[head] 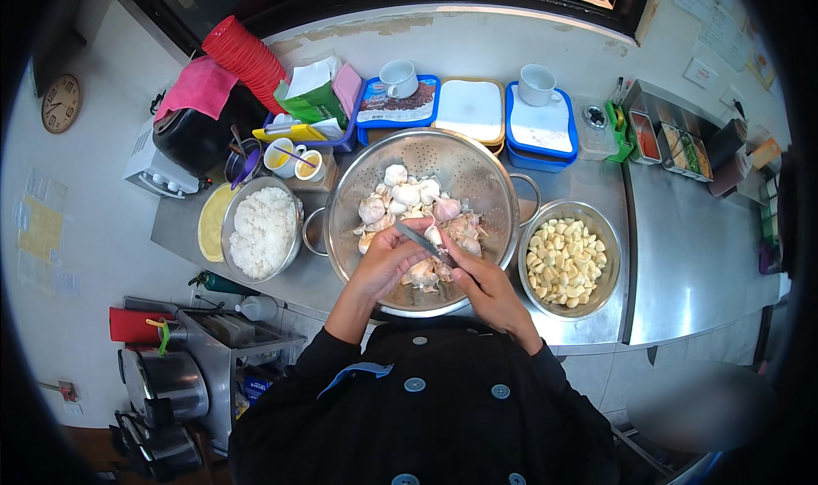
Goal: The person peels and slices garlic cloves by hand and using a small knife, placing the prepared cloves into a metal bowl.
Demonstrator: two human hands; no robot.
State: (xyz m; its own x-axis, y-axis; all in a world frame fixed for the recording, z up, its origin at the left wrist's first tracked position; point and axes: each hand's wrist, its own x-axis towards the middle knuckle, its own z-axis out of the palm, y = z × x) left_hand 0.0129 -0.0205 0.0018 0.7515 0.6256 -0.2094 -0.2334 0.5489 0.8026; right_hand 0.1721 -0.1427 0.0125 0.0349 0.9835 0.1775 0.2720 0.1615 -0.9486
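Note:
A large steel colander (358, 165) with two loop handles stands before me, holding garlic bulbs (406, 194) and loose papery skins (463, 229). Over it, my left hand (390, 258) holds a garlic clove (433, 234) at its fingertips. My right hand (482, 280) grips a small knife (415, 236), whose blade points up and left across the clove, close to the left fingers. Right of the colander, a steel bowl (615, 267) is filled with peeled garlic cloves (565, 261).
Left of the colander are a bowl of cooked rice (262, 229), cups (281, 156) and a steel utensil pot. Lidded tubs (470, 111) line the wall behind, two bearing white cups (537, 83). Condiment trays (687, 152) stand at the right. A shelf unit and large pots (166, 383) are at lower left.

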